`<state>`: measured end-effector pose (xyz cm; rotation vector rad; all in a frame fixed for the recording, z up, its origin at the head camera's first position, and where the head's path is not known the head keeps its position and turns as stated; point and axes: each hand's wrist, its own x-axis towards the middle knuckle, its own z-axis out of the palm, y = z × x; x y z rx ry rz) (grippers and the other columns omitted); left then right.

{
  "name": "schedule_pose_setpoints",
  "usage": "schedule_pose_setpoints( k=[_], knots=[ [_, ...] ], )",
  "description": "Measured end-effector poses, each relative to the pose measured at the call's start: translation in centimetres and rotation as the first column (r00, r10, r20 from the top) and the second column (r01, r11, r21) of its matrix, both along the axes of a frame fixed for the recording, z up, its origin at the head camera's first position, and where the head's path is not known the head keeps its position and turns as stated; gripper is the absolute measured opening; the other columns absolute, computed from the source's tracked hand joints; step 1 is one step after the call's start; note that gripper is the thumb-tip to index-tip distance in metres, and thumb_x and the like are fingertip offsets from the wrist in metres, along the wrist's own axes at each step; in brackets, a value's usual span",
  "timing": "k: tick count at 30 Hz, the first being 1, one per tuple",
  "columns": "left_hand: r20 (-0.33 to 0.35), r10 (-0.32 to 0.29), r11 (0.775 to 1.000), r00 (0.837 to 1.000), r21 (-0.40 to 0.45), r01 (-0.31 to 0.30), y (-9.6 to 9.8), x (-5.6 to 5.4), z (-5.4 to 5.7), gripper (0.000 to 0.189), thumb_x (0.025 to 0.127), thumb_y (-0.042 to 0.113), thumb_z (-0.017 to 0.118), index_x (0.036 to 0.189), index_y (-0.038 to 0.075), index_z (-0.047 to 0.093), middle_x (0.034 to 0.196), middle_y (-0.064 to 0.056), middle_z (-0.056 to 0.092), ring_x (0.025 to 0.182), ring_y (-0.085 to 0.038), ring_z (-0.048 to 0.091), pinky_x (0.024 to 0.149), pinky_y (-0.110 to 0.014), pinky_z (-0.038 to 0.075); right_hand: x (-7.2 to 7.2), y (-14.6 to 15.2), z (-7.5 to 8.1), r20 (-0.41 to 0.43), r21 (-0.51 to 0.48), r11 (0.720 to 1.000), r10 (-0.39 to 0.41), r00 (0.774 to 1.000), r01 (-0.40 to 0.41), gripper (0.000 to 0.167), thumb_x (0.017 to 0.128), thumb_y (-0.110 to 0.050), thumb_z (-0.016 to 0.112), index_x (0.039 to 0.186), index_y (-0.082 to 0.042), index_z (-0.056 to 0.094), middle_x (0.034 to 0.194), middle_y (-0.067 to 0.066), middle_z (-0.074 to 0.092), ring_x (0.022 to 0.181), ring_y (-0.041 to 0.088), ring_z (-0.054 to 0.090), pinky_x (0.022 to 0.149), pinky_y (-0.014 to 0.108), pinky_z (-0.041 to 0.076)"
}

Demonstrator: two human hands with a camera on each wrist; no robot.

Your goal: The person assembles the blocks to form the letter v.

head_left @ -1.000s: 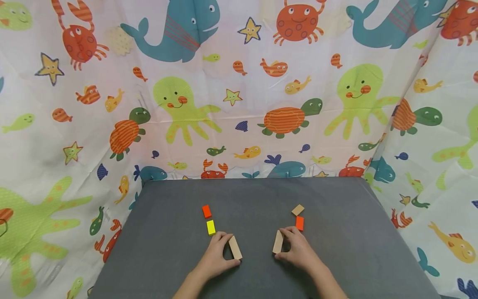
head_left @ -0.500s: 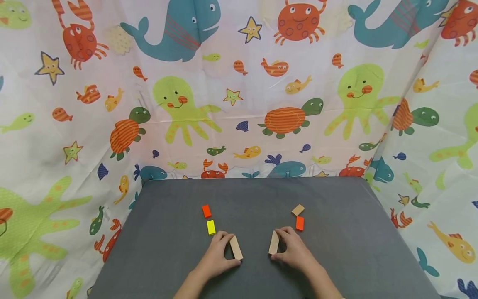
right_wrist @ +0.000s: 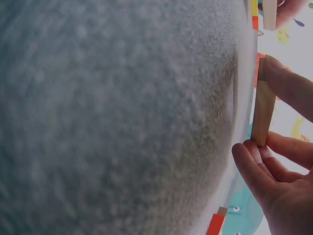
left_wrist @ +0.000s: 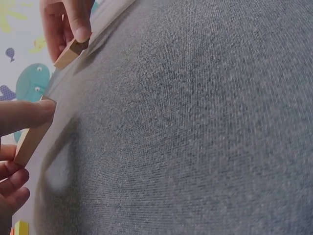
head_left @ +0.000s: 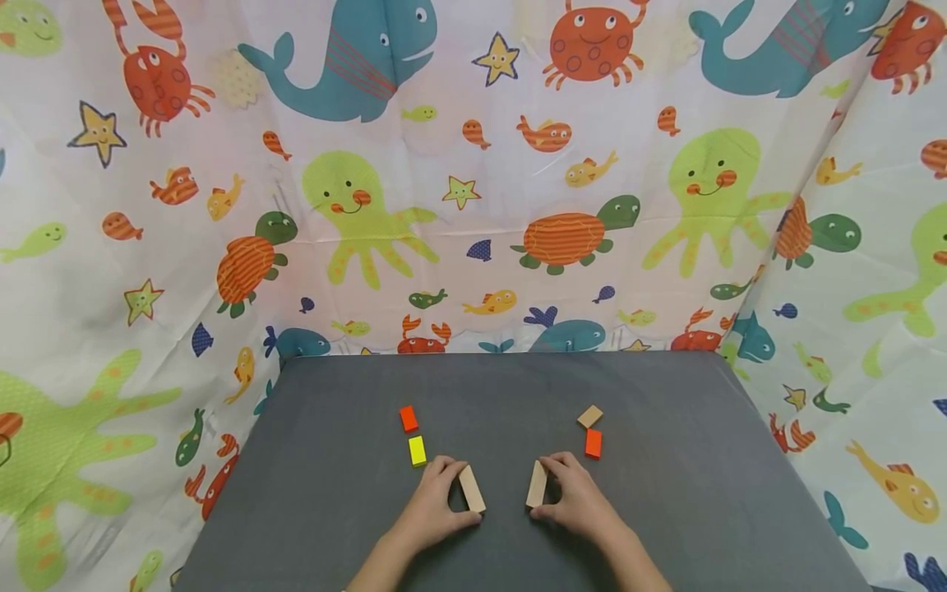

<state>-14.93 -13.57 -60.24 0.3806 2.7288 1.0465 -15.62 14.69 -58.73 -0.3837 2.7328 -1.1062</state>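
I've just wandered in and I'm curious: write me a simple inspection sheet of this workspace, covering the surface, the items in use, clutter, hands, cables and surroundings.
Surface: dark grey tabletop, fabric-like texture.
Items in use: two plain wooden blocks, the left-held block and the right-held block, held apart; whether they touch the surface is unclear.
Clutter: four loose blocks; on the left, an orange block and a yellow block; on the right, a small plain block and a red-orange block.
Hands: left hand and right hand, bare, each pinching one wooden block.
Cables: nothing seen.
Surroundings: white curtain printed with sea animals, behind and at both sides.
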Motion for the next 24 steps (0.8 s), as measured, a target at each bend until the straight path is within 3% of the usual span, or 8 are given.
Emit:
schedule_pose_setpoints(
  k=[8, 24],
  knots=[
    [-0.019, -0.001, 1.0, 1.0, -0.002, 0.0, 0.4, 0.1, -0.1, 0.085, 0.073, 0.043, 0.089, 0.142, 0.008, 0.054, 0.129, -0.002, 0.049, 0.12, -0.022, 0.048, 0.1, -0.048, 0.048, -0.1, -0.1, -0.2, 0.023, -0.003, 1.0, 0.015, 1.0, -0.015, 0.085, 0.064, -0.023, 0.097, 0.137, 0.0, 0.058, 0.126, 0.01, 0.054, 0.105, 0.027, 0.063, 0.087, 0.046, 0.055],
    [-0.038, -0.007, 1.0, 0.999, 0.009, 0.008, 1.3, 0.0, -0.6, 0.085, 0.072, 0.046, 0.089, 0.141, 0.007, 0.056, 0.127, -0.002, 0.05, 0.119, -0.022, 0.048, 0.1, -0.047, 0.048, -0.2, -1.1, -0.1, -0.022, -0.003, 1.0, 0.014, 1.0, -0.014, 0.084, 0.064, -0.025, 0.097, 0.135, -0.001, 0.06, 0.124, 0.008, 0.056, 0.1, 0.022, 0.062, 0.083, 0.041, 0.055]
  ],
)
